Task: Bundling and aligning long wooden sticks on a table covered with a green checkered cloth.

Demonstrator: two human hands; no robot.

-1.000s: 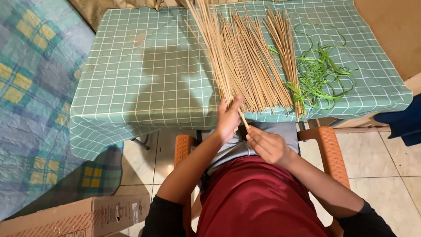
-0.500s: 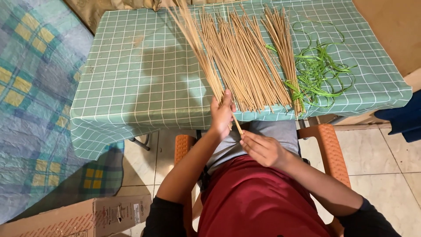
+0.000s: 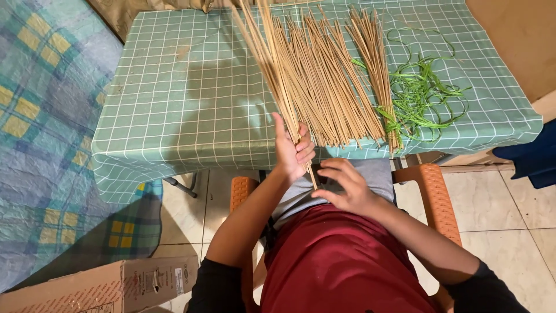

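Note:
My left hand (image 3: 291, 152) grips a thin bunch of long tan sticks (image 3: 267, 58) near their lower ends, at the table's front edge. The bunch slants up and away over the table. My right hand (image 3: 346, 188) hovers just below it over my lap, fingers spread, its fingertips at the sticks' bottom ends. A wide pile of loose sticks (image 3: 324, 87) lies spread on the table to the right of the held bunch. Further right lies a smaller stick bundle (image 3: 375, 64).
The table wears a green checked cloth (image 3: 185, 98). Thin green strips (image 3: 420, 90) lie tangled at its right side. I sit in an orange plastic chair (image 3: 433, 194). A cardboard box (image 3: 104, 287) stands on the floor at lower left, by a plaid blanket (image 3: 40, 133).
My left hand shifted its grip on the bunch and the sticks swung slightly. My right hand opened its fingers and rose toward the sticks' lower ends.

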